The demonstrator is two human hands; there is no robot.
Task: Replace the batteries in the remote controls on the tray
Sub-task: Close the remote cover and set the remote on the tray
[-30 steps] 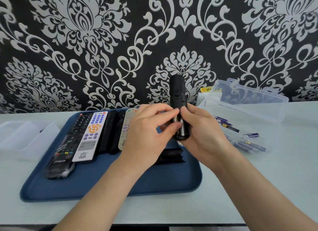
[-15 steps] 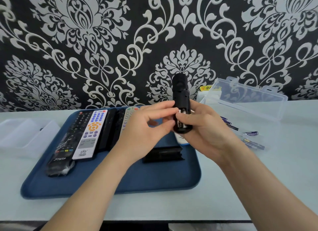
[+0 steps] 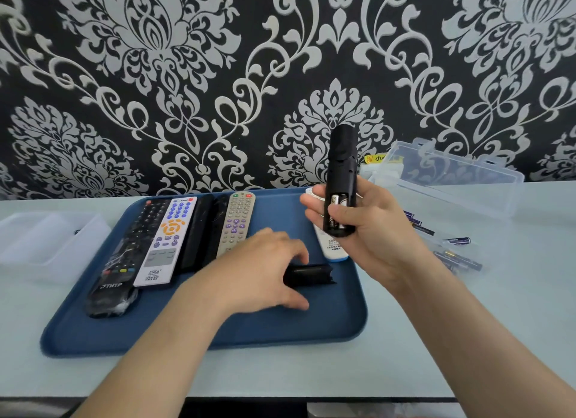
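Observation:
My right hand [image 3: 377,230] grips a black remote [image 3: 341,156] upright above the right part of the blue tray [image 3: 202,346]. Its back faces me and the open compartment shows two batteries [image 3: 338,201]. The remote's black battery cover [image 3: 314,274] lies flat on the tray. My left hand [image 3: 261,271] is low over the cover's left end, fingers above it and thumb below it, spread wider than the cover. A white remote [image 3: 332,246] lies on the tray under my right hand.
Several more remotes lie side by side on the tray's left: a black one [image 3: 124,262], a white one [image 3: 166,240], a dark one [image 3: 194,237], a beige one [image 3: 235,224]. An open clear box [image 3: 467,174] with loose batteries [image 3: 458,240] sits right. Another clear container [image 3: 46,240] sits left.
My left hand has left the remote's battery compartment and dropped to the battery cover on the tray. My right hand has lifted the remote slightly and keeps it upright.

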